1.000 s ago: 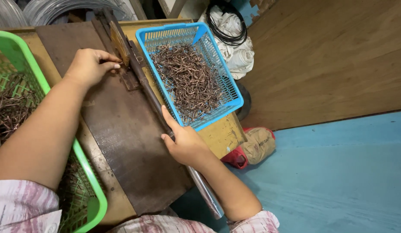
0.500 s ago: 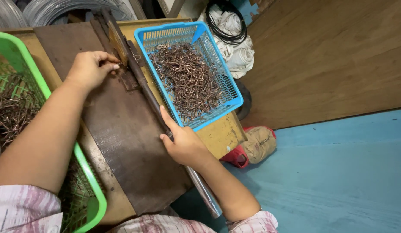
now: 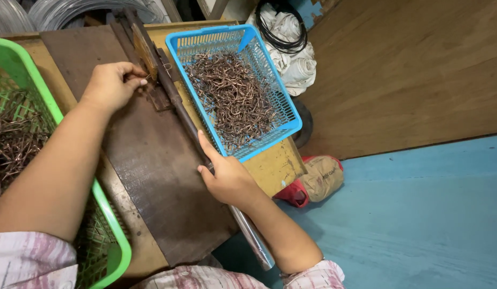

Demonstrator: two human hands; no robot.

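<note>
My left hand (image 3: pixel 110 84) pinches a thin piece of wire against the metal jig (image 3: pixel 147 53) at the far end of a dark steel plate (image 3: pixel 152 176). My right hand (image 3: pixel 225 176) grips the long metal lever bar (image 3: pixel 179 104) that runs from the jig down past the bench edge to a shiny tube end (image 3: pixel 256 246). Right of the lever stands a blue plastic basket (image 3: pixel 286 115) heaped with bent brown wire hooks (image 3: pixel 232 96). A green basket (image 3: pixel 106 214) with straight rusty wire pieces (image 3: pixel 13 144) sits under my left forearm.
The yellow wooden bench (image 3: pixel 275 166) carries the plate and both baskets. Coils of grey wire (image 3: pixel 61 10) lie at the back. On the blue floor (image 3: pixel 419 214) lie a tan and red sack (image 3: pixel 318 179), white cloth bundles (image 3: pixel 294 59) and a black cable coil (image 3: pixel 283 27).
My left hand has shifted slightly toward the jig with the wire piece. My right hand has stayed on the lever at about the same spot.
</note>
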